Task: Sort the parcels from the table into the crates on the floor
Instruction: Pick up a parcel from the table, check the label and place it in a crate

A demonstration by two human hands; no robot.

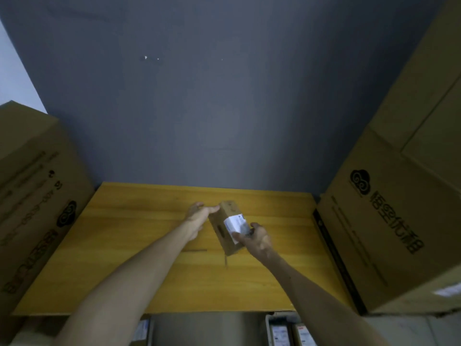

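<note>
A small brown cardboard parcel with a white label is held tilted just above the yellow wooden table. My left hand touches its far left end with thumb and fingers extended. My right hand grips its near right end, the thumb over the label. Below the table's front edge, the top of a light crate shows, with labelled parcels standing in it. At the lower left, another labelled parcel is partly visible.
A large cardboard box stands at the table's left side. Bigger stacked cardboard boxes crowd the right side. A dark grey wall rises behind the table.
</note>
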